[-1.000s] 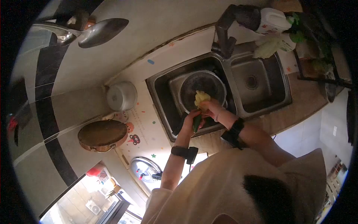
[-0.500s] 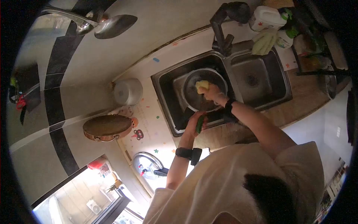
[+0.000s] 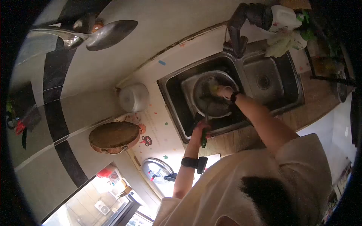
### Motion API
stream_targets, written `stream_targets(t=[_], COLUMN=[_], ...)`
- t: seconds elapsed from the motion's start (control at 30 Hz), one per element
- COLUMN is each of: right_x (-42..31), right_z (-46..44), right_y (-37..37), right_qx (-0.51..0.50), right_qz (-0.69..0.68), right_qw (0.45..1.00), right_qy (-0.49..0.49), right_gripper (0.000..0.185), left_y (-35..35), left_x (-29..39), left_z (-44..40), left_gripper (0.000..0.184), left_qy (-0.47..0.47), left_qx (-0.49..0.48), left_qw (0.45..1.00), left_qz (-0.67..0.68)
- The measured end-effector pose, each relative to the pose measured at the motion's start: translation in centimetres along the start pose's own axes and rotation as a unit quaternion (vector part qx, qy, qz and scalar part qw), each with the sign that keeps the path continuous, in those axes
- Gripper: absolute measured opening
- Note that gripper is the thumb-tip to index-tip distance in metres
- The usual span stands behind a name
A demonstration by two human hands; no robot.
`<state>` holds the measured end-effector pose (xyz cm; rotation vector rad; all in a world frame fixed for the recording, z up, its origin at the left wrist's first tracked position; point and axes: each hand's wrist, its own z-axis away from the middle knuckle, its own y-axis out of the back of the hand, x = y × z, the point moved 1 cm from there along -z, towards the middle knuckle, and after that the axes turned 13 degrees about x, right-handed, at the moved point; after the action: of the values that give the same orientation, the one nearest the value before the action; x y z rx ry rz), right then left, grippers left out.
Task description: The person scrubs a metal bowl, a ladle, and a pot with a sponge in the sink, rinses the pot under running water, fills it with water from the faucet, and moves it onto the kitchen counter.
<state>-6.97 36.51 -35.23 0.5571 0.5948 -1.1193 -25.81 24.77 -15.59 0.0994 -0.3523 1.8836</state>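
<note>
In the left basin of the sink [image 3: 163, 90], a round metal pot [image 3: 201, 109] sits with my right hand [image 3: 225, 92] inside it. The right fingers are closed on a yellow sponge [image 3: 215, 89], mostly hidden and blurred. At the basin's front edge, my left hand [image 3: 201, 129] is wrapped round a green-handled utensil [image 3: 204, 138]. A thin, blurred part of it seems to point toward the pot; its kind cannot be made out. A black handle [image 3: 198, 118] shows beside my left hand.
A black faucet [image 3: 237, 35] rises behind the sink. White bottles [image 3: 284, 18] and a pale green glove or cloth [image 3: 279, 47] are at back right. Left stand a whitish pot [image 3: 134, 97], a round wooden board [image 3: 114, 135] and a pot lid [image 3: 156, 169].
The view has shifted slightly, moving the scene right. My right hand and the sponge have moved within the pot. The green handle has turned, its end now lower, toward my body.
</note>
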Motion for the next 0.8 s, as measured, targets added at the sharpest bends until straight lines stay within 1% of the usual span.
stream_targets(t=[0.03, 0.07, 0.1, 0.13, 0.17, 0.2, 0.3, 0.33, 0.37, 0.43, 0.47, 0.57, 0.67, 0.7, 0.73, 0.8], right_x=[-0.1, -1.2, -4.3, -8.9, -11.2, -6.9, -8.9, -8.7, -8.1, -9.2, -10.4, -7.6, -4.8, -5.8, -8.3, -10.6], right_z=[1.0, 2.7, 5.4, 9.1, 11.1, 7.4, 9.6, 8.1, 6.8, 6.7, 6.9, 3.2, 0.9, 2.4, 6.2, 9.9], right_y=[0.4, 1.0, 1.7, 2.2, 2.4, 0.4, 0.5, 0.7, 1.0, 1.4, 2.2, 1.9, 1.6, 1.7, 2.3, 3.2], right_qx=[-0.037, -0.073, -0.054, -0.035, -0.016, 0.024, 0.121, 0.148, 0.136, 0.11, 0.072, 0.115, 0.124, 0.046, -0.032, -0.141], right_qz=[-0.119, -0.235, -0.138, -0.037, 0.063, 0.122, 0.124, 0.088, 0.087, 0.083, 0.176, 0.209, 0.181, 0.163, 0.145, 0.134], right_qw=[0.992, 0.969, 0.988, 0.994, 0.987, 0.964, 0.921, 0.933, 0.956, 0.986, 0.978, 0.969, 0.974, 0.982, 0.983, 0.979], right_qy=[-0.005, -0.008, 0.044, 0.096, 0.146, 0.234, 0.35, 0.316, 0.243, 0.09, 0.082, 0.064, 0.054, 0.08, 0.106, 0.065], right_gripper=[0.041, 0.042, 0.046, 0.049, 0.053, 0.053, 0.046, 0.04, 0.039, 0.038, 0.04, 0.041, 0.049, 0.051, 0.053, 0.058], left_y=[0.1, 0.1, -0.4, -1.4, -2.1, -2.7, -3.6, -3.7, -3.8, -3.9, -3.9, -3.2, -2.6, -2.2, -1.8, -0.6], left_x=[-0.1, -0.1, 0.2, 0.7, 1.0, 1.2, 1.2, 0.8, 0.5, -0.1, -0.4, -1.2, -1.6, -1.7, -1.8, -1.8], left_z=[-0.2, -0.4, 0.0, 0.9, 1.8, 2.4, 3.5, 3.7, 4.0, 4.7, 5.1, 6.1, 7.1, 7.4, 7.5, 7.5], left_gripper=[0.019, 0.019, 0.02, 0.02, 0.021, 0.022, 0.026, 0.028, 0.029, 0.029, 0.029, 0.027, 0.025, 0.025, 0.024, 0.024], left_qy=[-0.005, -0.011, -0.029, -0.046, -0.064, -0.074, -0.107, -0.119, -0.131, -0.103, -0.088, -0.122, -0.127, -0.127, -0.127, -0.114], left_qx=[-0.01, -0.022, 0.0, 0.021, 0.043, 0.033, 0.008, 0.004, 0.001, 0.01, 0.013, -0.004, -0.015, -0.019, -0.023, -0.032], left_qw=[1.0, 1.0, 0.999, 0.995, 0.988, 0.984, 0.964, 0.956, 0.948, 0.955, 0.958, 0.949, 0.949, 0.95, 0.951, 0.955], left_qz=[0.002, 0.005, -0.041, -0.085, -0.13, -0.16, -0.244, -0.267, -0.29, -0.279, -0.273, -0.292, -0.289, -0.286, -0.282, -0.274])
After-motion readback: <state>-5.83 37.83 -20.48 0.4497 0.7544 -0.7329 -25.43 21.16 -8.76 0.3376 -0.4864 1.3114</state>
